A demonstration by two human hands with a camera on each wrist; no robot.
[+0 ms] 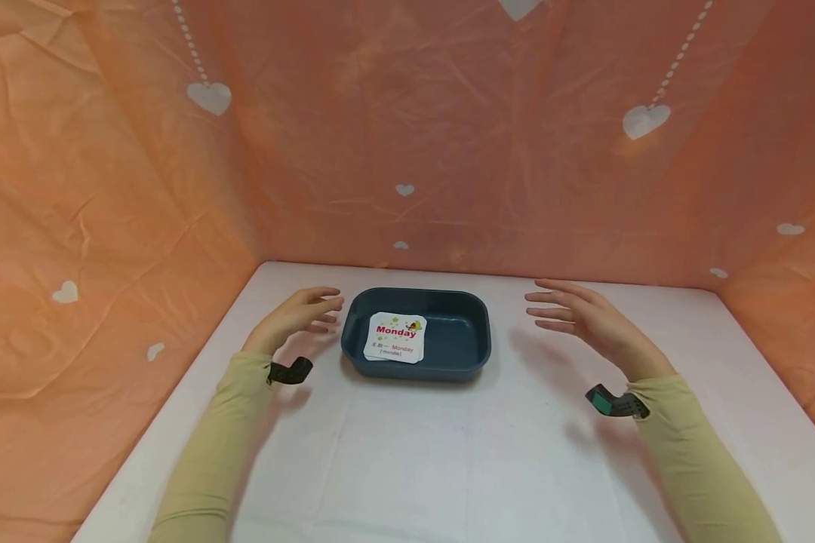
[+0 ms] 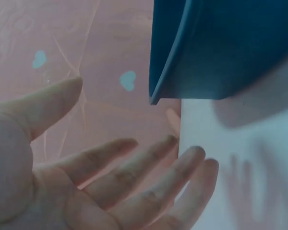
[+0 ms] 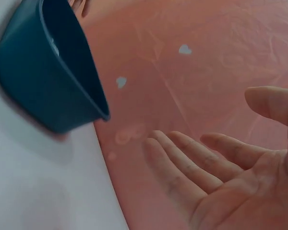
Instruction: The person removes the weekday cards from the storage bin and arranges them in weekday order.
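Note:
A dark blue-grey rectangular tray (image 1: 455, 373) stands on the white table, its side wall (image 2: 216, 52) large in the left wrist view. Inside, at its left end, lies a small stack of white cards (image 1: 395, 338); the top one reads "Monday" with a small colourful picture. My left hand (image 1: 297, 317) hovers just left of the tray, fingers spread and relaxed, holding nothing. To the right, farther from the tray, my right hand (image 1: 587, 320) is held above the table, its fingers extended and apart, also with nothing in it. Neither hand touches the tray.
A white cloth (image 1: 407, 467) covers the table. Orange sheeting (image 1: 448, 151) with white hearts hangs behind and at both sides, meeting the table's back edge. Each wrist wears a dark camera mount, the left one (image 1: 290, 371) and the right one (image 1: 616, 403).

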